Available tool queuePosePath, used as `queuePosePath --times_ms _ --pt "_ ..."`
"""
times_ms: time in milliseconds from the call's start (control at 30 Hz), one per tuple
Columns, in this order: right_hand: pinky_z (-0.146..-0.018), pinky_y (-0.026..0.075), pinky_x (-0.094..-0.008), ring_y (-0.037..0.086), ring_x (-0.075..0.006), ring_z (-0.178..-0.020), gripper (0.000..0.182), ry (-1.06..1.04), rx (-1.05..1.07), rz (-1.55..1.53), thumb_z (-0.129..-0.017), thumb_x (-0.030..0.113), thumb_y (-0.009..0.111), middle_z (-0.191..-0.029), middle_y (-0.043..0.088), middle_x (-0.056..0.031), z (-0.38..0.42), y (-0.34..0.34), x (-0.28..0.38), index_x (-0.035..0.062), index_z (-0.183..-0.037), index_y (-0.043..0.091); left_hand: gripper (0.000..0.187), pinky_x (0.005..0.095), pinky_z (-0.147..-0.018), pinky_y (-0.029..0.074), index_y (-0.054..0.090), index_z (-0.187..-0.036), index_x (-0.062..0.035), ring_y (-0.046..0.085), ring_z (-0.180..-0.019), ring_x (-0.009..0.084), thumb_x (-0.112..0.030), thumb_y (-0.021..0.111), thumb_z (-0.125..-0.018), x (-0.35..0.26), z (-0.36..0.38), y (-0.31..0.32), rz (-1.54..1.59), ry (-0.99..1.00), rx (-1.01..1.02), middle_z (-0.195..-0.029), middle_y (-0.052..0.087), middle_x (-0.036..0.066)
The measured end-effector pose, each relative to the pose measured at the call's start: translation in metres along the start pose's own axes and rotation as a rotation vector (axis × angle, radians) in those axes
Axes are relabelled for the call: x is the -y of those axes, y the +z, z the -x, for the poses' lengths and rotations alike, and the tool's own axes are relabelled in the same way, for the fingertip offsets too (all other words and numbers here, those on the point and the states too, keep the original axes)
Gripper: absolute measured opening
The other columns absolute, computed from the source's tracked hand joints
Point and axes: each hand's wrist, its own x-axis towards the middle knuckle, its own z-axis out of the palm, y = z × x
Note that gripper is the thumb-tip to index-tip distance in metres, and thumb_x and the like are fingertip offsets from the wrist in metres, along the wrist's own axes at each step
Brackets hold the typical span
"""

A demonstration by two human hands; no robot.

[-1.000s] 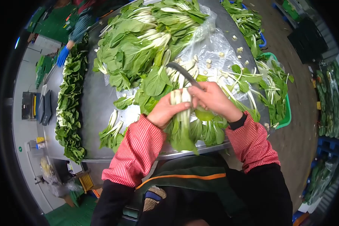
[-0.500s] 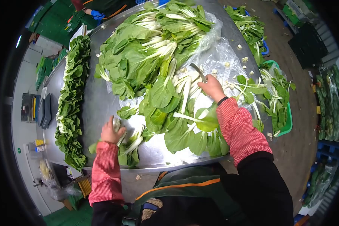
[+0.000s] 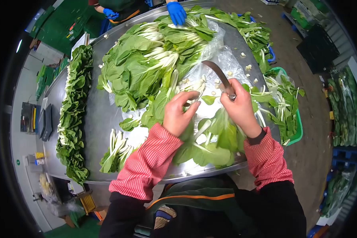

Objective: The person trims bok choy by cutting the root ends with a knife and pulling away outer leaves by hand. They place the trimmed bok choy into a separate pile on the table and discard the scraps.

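Note:
My right hand (image 3: 240, 106) is closed around the handle of a curved knife (image 3: 218, 74), its blade pointing up and left. Loose pak choi leaves (image 3: 220, 137) lie just below that hand, some of them blurred. Left of the knife is my left hand (image 3: 180, 113), thumb and fingers apart in a curve, with nothing visible between them. A large heap of pak choi (image 3: 146, 59) covers the middle of the metal table (image 3: 97, 107). Near the table's front edge lies a small bunch of pak choi (image 3: 117, 152).
A long row of pak choi (image 3: 73, 115) runs along the left side. Clear plastic (image 3: 230, 59) and cut stem ends (image 3: 248, 67) lie right of the heap. A green crate (image 3: 299, 127) of leaves stands at the right. Across the table, a co-worker's blue-gloved hand (image 3: 176, 14) touches the heap.
My left hand has moved from the small bunch up and right towards my right hand. The knife blade now shows more fully. A co-worker's gloved hand has come onto the heap.

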Motion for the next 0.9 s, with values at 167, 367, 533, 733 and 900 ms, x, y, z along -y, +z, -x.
queuePosePath --times_ms 167,367,533,733,900 --pt "-0.071 0.05 -0.0442 0.063 -0.0367 -0.08 0.025 0.054 0.114 0.302 -0.086 0.024 0.064 -0.088 0.064 -0.0173 0.024 -0.016 -0.049 0.0032 -0.101 0.063 0.027 0.0384 -0.08 0.052 0.066 -0.109 -0.0019 0.065 -0.089 0.0295 -0.013 0.064 -0.085 0.081 -0.025 0.065 -0.435 0.032 0.111 -0.101 0.068 0.015" --pt "-0.068 0.049 -0.0433 0.063 -0.0362 -0.079 0.026 0.115 0.179 0.179 -0.085 0.024 0.066 -0.086 0.064 -0.0186 0.062 -0.017 -0.071 0.0022 -0.099 0.064 0.028 0.0426 -0.077 0.05 0.063 -0.1 -0.0044 0.057 -0.096 0.0328 -0.021 0.07 -0.078 0.087 -0.047 0.096 -1.048 -0.062 0.19 -0.1 0.058 0.018" --pt "-0.064 0.048 -0.0419 0.063 -0.0371 -0.075 0.024 0.251 0.19 0.042 -0.086 0.024 0.065 -0.082 0.066 -0.0179 0.08 -0.036 -0.082 0.0015 -0.095 0.063 0.062 0.0434 -0.076 0.05 0.051 -0.115 -0.0043 0.056 -0.095 0.0341 -0.03 0.082 -0.068 0.065 -0.027 0.067 -1.053 -0.036 0.034 -0.106 0.053 0.019" --pt "-0.063 0.048 -0.0421 0.063 -0.0365 -0.073 0.025 0.212 0.211 -0.073 -0.088 0.026 0.063 -0.081 0.066 -0.0177 0.083 -0.026 -0.089 0.0019 -0.095 0.063 0.06 0.0465 -0.076 0.051 0.049 -0.115 -0.002 0.062 -0.087 0.0384 -0.026 0.08 -0.07 0.086 0.0 0.057 -0.886 -0.228 0.053 -0.094 0.061 0.02" --pt "-0.062 0.048 -0.043 0.063 -0.0357 -0.071 0.024 0.238 0.298 0.049 -0.089 0.026 0.063 -0.08 0.066 -0.0162 0.072 -0.028 -0.071 0.0028 -0.096 0.064 0.045 0.0287 -0.071 0.05 0.055 -0.12 -0.0016 0.058 -0.081 0.0118 -0.017 0.07 -0.081 0.106 0.013 0.049 0.129 -0.465 0.078 -0.088 0.062 0.002"
